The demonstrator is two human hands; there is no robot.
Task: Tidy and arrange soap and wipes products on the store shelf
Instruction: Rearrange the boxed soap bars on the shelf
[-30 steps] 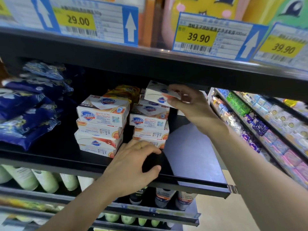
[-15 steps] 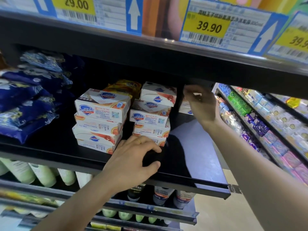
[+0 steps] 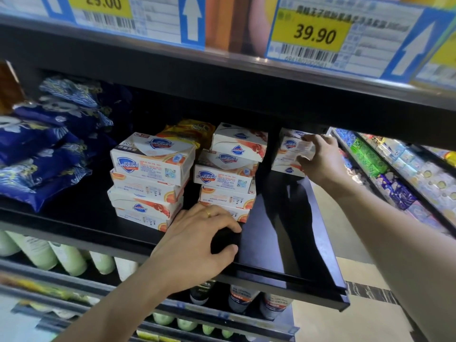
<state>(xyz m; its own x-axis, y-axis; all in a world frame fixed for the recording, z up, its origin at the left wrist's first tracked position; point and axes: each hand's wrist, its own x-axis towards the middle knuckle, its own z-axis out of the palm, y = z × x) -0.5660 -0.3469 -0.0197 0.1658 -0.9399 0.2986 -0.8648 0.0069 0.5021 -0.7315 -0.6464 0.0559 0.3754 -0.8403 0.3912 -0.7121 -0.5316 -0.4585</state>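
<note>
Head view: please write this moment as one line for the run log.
right hand: grips soap box on rear stack | left hand: rests on shelf edge | two front stacks: untouched

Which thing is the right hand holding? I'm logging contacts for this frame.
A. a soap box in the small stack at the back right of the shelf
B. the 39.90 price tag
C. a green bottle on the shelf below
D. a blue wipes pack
A: the right hand has its fingers round a soap box on the back-right stack, while the left hand rests on the shelf edge.
</note>
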